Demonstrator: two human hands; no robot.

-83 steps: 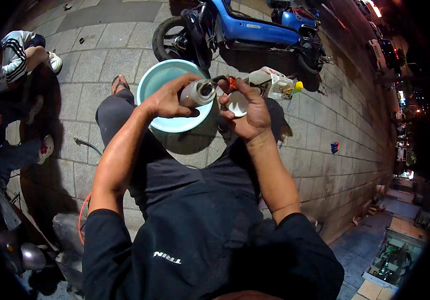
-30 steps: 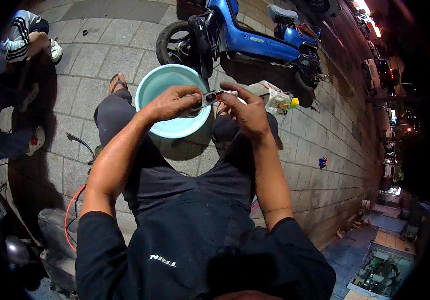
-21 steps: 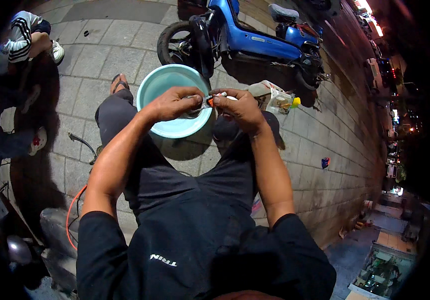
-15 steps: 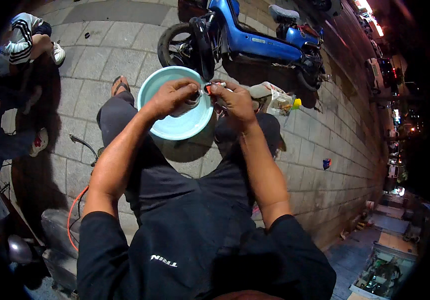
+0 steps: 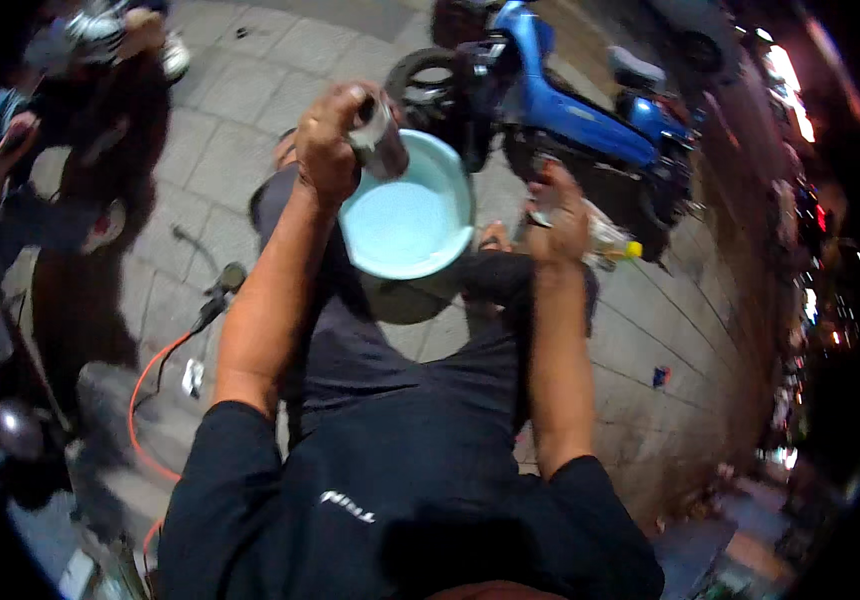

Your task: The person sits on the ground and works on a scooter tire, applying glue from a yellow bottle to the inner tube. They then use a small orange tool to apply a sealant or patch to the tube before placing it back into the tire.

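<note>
My left hand (image 5: 328, 145) is raised over the left rim of a pale turquoise basin (image 5: 397, 262). Its fingers are closed round a grey-brown tube-like thing (image 5: 382, 145), blurred, whose exact kind I cannot make out. Water-like pale blue fills the view inside the basin. To the basin's right, above my right knee, is my right hand (image 5: 558, 215), smeared by motion. Something whitish shows at its palm side, but whether the fingers grip it is unclear. Close by the right hand lies a clear plastic container with a yellow cap (image 5: 633, 250).
A blue scooter (image 5: 590, 120) stands ahead on the paving (image 5: 640, 320), its wheel near the basin. At left sit other people (image 5: 100, 40). An orange cable (image 5: 140, 385) with a dark tool-like end (image 5: 220, 295) lies beside my left arm. A small blue-red box (image 5: 661, 377) is at right.
My hands, together over the basin before, have parted: the left went up and left with the grey-brown thing, the right moved right. The small red-orange item by the right fingers no longer shows clearly.
</note>
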